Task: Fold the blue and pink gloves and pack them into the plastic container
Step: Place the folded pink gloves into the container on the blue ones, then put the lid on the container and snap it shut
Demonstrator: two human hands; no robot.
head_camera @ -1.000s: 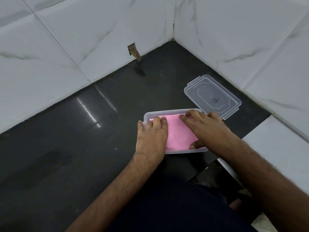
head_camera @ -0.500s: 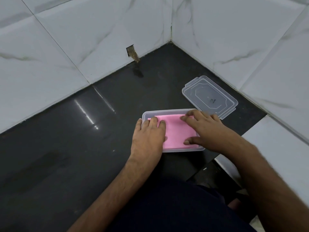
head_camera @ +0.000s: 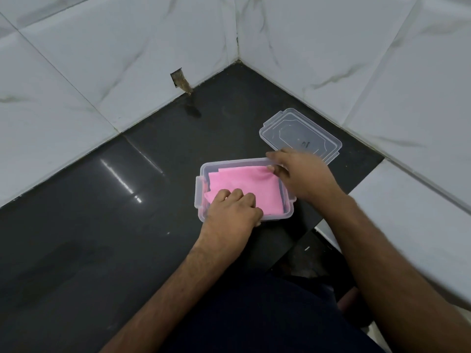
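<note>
A clear plastic container (head_camera: 201, 189) sits on the dark floor. Folded pink gloves (head_camera: 249, 184) fill it; no blue glove shows. My left hand (head_camera: 234, 212) rests at the container's near edge, fingers curled down onto the pink fabric. Over the far right corner is my right hand (head_camera: 298, 174), thumb and fingers pinching the pink fabric's corner. The container's clear lid (head_camera: 300, 133) lies flat on the floor just behind my right hand.
White marbled wall tiles (head_camera: 127, 59) meet in a corner behind the dark floor (head_camera: 102, 225). A small broken hole (head_camera: 179, 79) marks the left wall's base. A pale raised ledge (head_camera: 407, 212) runs along the right. My dark-clothed knee (head_camera: 254, 314) fills the bottom.
My left hand has slid back toward the near edge and curled its fingers. My right hand has shifted to the far right corner and pinched the fabric, which now looks rumpled.
</note>
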